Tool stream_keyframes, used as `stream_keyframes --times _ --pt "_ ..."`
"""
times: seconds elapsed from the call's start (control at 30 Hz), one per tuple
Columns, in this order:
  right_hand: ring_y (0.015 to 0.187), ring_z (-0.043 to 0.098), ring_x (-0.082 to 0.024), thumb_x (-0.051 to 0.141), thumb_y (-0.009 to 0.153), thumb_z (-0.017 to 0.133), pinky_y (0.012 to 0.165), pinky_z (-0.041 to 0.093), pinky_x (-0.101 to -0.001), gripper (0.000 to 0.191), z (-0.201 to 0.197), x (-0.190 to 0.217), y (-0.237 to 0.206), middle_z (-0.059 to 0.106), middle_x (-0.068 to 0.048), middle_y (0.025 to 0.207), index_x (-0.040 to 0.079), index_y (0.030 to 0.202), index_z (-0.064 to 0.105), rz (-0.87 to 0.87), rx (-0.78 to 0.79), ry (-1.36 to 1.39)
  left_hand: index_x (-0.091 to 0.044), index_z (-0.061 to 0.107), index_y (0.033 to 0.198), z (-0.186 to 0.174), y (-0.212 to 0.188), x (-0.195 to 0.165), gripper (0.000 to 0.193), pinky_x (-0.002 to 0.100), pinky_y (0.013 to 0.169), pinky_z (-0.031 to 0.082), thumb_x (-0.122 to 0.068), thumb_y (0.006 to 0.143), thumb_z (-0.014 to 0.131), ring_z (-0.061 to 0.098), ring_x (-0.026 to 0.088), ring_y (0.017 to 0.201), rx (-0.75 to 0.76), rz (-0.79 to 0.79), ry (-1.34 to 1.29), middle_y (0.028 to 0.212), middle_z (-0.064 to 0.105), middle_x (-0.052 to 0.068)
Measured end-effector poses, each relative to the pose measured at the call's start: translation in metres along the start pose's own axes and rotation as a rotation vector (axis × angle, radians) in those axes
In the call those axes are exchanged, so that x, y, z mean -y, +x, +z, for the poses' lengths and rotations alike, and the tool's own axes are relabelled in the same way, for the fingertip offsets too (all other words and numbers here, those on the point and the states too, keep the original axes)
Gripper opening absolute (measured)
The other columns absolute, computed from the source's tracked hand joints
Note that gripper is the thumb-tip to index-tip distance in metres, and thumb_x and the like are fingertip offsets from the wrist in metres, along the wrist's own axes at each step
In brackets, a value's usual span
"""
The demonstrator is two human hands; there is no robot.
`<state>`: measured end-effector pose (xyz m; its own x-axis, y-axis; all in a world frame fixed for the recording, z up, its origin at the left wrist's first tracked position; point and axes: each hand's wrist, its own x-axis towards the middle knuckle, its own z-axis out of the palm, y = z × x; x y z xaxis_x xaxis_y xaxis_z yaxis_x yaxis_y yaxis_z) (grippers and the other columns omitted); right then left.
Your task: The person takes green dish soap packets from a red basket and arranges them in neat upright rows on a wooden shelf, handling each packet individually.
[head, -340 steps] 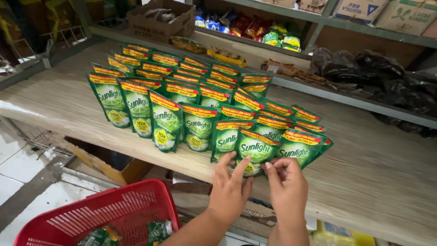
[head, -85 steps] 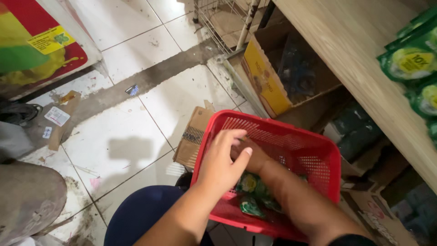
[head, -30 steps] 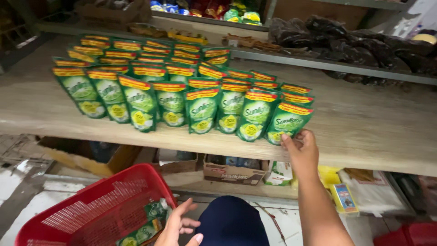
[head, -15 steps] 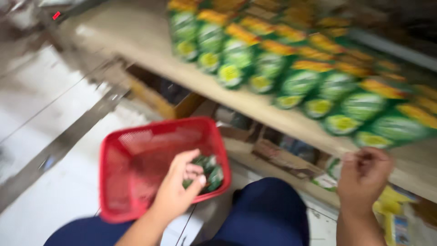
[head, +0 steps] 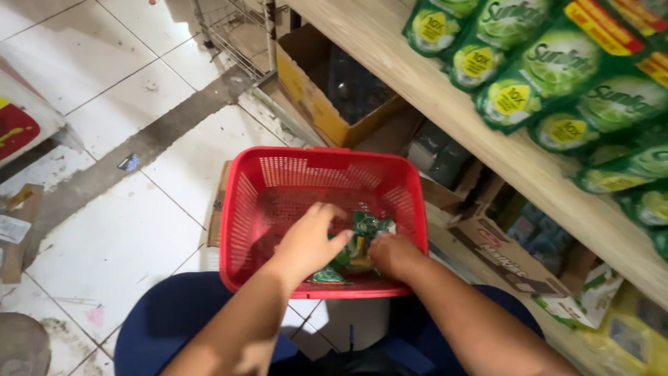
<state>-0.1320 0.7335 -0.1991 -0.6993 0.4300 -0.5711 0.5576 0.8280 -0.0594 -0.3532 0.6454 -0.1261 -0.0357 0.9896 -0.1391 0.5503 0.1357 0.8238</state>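
Both hands are down inside a red plastic basket [head: 250,209] that sits on the white tiled floor [head: 132,230] just ahead of the person's knees in dark blue trousers [head: 174,320]. The left hand [head: 309,240] lies palm down at about the basket's six o'clock, fingers curled loosely over the green refill pouches [head: 362,233] heaped at the bottom; it touches them, but whether it has actually closed on one cannot be told. The right hand [head: 393,254] sits at roughly five o'clock in the basket, knuckles up, fingers tucked under against the same pouches, and its grip is likewise hidden. The pouches lie in the near right part of the basket, between the two hands.

At one to three o'clock from the basket runs a pale wooden shelf [head: 445,97] lined with rows of green pouches [head: 557,69] of the same kind, standing upright. Below the shelf, at twelve o'clock, stands an open yellow cardboard box [head: 313,104]; at three o'clock lie more cardboard cartons [head: 508,251]
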Motion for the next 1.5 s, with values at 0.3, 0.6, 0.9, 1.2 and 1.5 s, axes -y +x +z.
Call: stream_keyframes --times 0.3,0.6,0.9,1.2,1.5 --pt "0.088 0.066 -0.036 0.01 0.085 0.069 0.073 0.051 -0.0457 0.01 -0.111 0.024 -0.113 0.068 -0.015 0.091 0.009 0.095 0.067 -0.054 -0.527 0.511 -0.01 0.039 0.151 0.004 0.003 -0.001 0.105 0.043 0.106 0.04 -0.021 0.063 0.093 0.041 0.042 0.136 0.149 0.221 0.042 0.154 0.04 0.021" --pt "0.073 0.062 -0.013 0.006 0.088 0.074 0.065 0.05 -0.0303 0.029 -0.103 0.049 -0.171 0.07 -0.006 0.09 0.009 0.115 0.064 0.154 -0.815 1.439 -0.007 0.063 0.128 0.044 -0.02 -0.032 0.058 0.033 0.095 0.056 -0.021 0.076 0.085 0.075 0.019 0.105 0.19 0.232 -0.459 0.116 0.078 0.011" --pt "0.081 0.065 -0.01 0.013 0.1 0.063 0.074 0.055 -0.0276 0.012 -0.061 0.012 -0.226 0.073 -0.004 0.09 0.004 0.107 0.067 0.321 -1.193 1.067 -0.008 0.038 0.147 0.079 -0.031 -0.027 0.077 0.036 0.092 0.058 -0.014 0.083 0.08 0.07 0.02 0.11 0.285 0.289 -0.564 0.137 0.063 0.012" --pt "0.092 0.068 -0.013 0.009 0.106 0.053 0.083 0.057 -0.0294 0.019 -0.086 -0.095 -0.326 0.07 -0.004 0.107 0.003 0.124 0.057 0.371 -1.85 1.046 -0.009 0.034 0.152 0.11 0.0 0.03 0.08 0.037 0.093 0.059 -0.012 0.084 0.075 0.072 0.024 0.111 0.315 0.163 -0.609 0.144 0.057 0.016" --pt "0.099 0.073 -0.021 0.005 0.109 0.055 0.087 0.059 -0.0301 0.013 -0.058 -0.145 -0.309 0.069 -0.012 0.104 -0.003 0.116 0.049 0.448 -1.913 0.99 -0.012 0.032 0.155 0.136 0.02 0.064 0.089 0.042 0.091 0.063 -0.008 0.078 0.077 0.076 0.026 0.106 0.316 0.093 -0.601 0.145 0.056 0.018"
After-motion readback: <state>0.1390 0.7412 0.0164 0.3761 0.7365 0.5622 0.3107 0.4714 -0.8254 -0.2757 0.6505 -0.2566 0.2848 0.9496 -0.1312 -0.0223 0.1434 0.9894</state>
